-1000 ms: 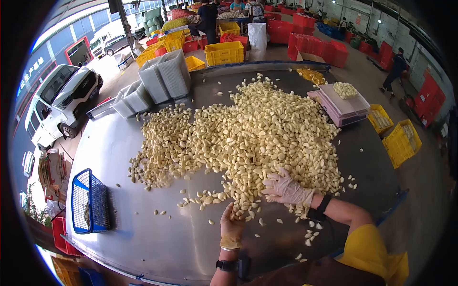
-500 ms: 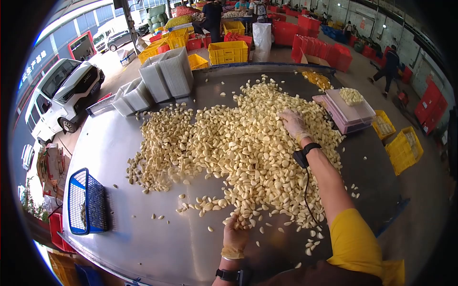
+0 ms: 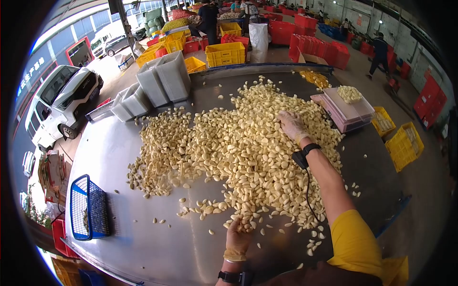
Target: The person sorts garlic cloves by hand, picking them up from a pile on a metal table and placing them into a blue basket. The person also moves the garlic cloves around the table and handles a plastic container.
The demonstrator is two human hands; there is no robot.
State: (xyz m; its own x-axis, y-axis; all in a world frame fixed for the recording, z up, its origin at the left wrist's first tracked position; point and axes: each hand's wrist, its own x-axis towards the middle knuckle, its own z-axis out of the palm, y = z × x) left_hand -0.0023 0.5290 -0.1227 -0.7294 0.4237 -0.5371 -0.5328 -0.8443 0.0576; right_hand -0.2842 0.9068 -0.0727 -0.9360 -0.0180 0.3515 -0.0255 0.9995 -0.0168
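A broad heap of peeled garlic cloves [image 3: 248, 148] is spread over the metal table. My right hand [image 3: 293, 126], in a thin glove, lies on the heap's upper right side with fingers stretched over the cloves; their tips are partly hidden. At the heap's near edge, my left hand [image 3: 237, 238] is also gloved, its fingers curled round a few cloves [image 3: 244, 223]. Loose cloves lie scattered around the left hand. Each wrist wears a black band, and a cable runs down from the right one across the cloves.
A blue basket [image 3: 88, 209] stands at the left of the metal table [image 3: 157, 248]. Clear plastic trays [image 3: 164, 78] are stacked at the back left. A scale [image 3: 346, 112] bearing a pack of cloves [image 3: 349, 94] sits at the right. Yellow crates [image 3: 404, 147] stand beyond the table.
Both hands stay at nearly the same spots on the heap, with the left fingers shifting slightly. The whole view has tilted a little. A person in the right background has stepped left.
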